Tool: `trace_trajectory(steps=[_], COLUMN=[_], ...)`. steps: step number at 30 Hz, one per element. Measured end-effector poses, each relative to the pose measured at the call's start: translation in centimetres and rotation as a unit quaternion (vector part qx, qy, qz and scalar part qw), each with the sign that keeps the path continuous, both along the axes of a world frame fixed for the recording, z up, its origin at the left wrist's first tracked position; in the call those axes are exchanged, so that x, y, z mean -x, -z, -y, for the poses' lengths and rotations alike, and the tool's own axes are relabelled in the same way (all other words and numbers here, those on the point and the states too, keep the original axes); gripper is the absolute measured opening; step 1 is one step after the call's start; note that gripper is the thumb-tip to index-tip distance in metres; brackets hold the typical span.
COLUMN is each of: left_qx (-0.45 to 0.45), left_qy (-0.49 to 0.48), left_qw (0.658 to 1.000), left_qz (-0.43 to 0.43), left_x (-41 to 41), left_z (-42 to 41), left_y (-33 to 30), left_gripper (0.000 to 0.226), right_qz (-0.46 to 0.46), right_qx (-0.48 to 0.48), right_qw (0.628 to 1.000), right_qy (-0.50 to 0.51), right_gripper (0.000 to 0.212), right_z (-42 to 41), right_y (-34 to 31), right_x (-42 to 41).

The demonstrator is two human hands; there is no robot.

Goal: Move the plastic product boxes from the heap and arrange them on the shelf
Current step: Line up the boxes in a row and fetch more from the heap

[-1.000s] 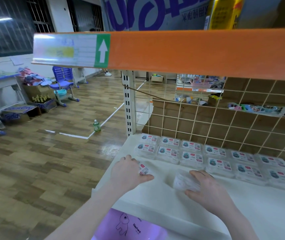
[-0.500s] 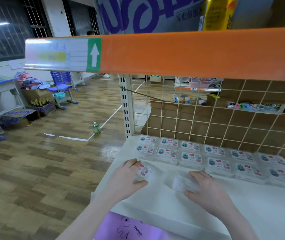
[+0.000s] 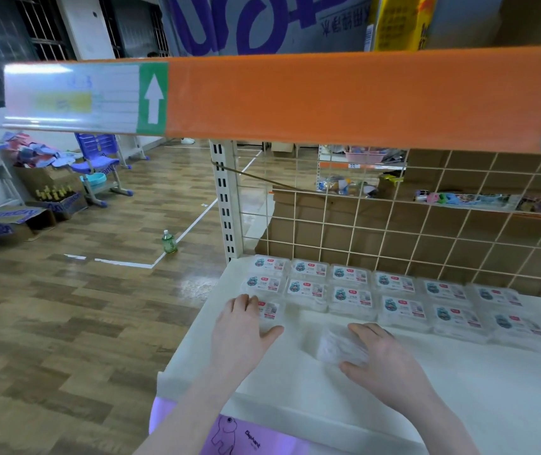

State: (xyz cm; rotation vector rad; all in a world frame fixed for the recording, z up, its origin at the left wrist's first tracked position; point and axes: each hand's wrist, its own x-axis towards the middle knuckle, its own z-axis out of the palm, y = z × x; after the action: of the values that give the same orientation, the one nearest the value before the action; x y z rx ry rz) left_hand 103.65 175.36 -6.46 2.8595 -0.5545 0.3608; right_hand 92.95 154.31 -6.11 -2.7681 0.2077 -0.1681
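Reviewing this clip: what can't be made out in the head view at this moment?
- Clear plastic box held by the right hand: motion-blurred, label unreadable.
- Clear plastic box under the left hand: its left part is covered by the fingers.
- The heap: out of frame.
- Printed labels on the rows of clear plastic boxes on the white shelf: too small to read.
- Upper shelf goods: cut off by the top edge.

Your left hand (image 3: pixel 241 333) covers most of the box (image 3: pixel 270 311) at the shelf's (image 3: pixel 295 399) nine o'clock end, so only a strip of its label shows. The box (image 3: pixel 339 348) under your right hand (image 3: pixel 390 366) is smeared by blur; its print can't be read. At twelve o'clock, the orange rail (image 3: pixel 328 96) hides the upper shelf, and the purple-lettered carton (image 3: pixel 262 24) and yellow pack (image 3: pixel 397 23) are cut by the top edge. The price tag (image 3: pixel 65 98) is glare-washed.
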Motion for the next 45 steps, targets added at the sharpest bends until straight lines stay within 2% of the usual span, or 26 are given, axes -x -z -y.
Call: trace_trajectory(steps=[11, 17, 29, 33, 36, 38, 42, 45], left_qx=[0.015, 0.015, 0.044, 0.043, 0.042, 0.046, 0.057, 0.07], left_qy=[0.0, -0.044, -0.053, -0.062, -0.071, -0.073, -0.072, -0.077], left_qw=[1.0, 0.999, 0.997, 0.996, 0.996, 0.996, 0.994, 0.993], left_qz=[0.0, -0.005, -0.03, -0.036, -0.037, -0.036, -0.051, -0.063], left_x=[0.3, 2.4, 4.3, 4.4, 4.5, 4.6, 4.7, 4.8], left_z=[-0.6, -3.6, -4.7, -4.8, -4.8, -4.9, -4.8, -4.7], left_y=[0.0, 1.2, 2.6, 2.6, 2.6, 2.6, 2.3, 2.2], left_gripper=[0.07, 0.081, 0.068, 0.068, 0.066, 0.064, 0.063, 0.062], right_qz=[-0.024, -0.055, -0.091, -0.069, -0.017, 0.02, 0.112, 0.139], right_qx=[0.025, 0.067, 0.097, 0.02, -0.099, -0.17, -0.313, -0.402], right_qw=[0.999, 0.996, 0.99, 0.997, 0.995, 0.985, 0.943, 0.905], right_qy=[0.001, -0.029, -0.055, -0.039, -0.025, -0.022, 0.001, 0.017], right_gripper=[0.06, 0.072, 0.063, 0.067, 0.07, 0.065, 0.047, 0.051], right_z=[-0.1, -0.8, -3.5, -4.2, -4.6, -4.6, -3.5, -2.3], right_y=[-0.5, -1.1, -2.3, -3.0, -3.4, -3.2, -2.5, -1.6], right_x=[-0.3, -1.2, -4.3, -5.5, -5.6, -5.2, -3.5, -1.6])
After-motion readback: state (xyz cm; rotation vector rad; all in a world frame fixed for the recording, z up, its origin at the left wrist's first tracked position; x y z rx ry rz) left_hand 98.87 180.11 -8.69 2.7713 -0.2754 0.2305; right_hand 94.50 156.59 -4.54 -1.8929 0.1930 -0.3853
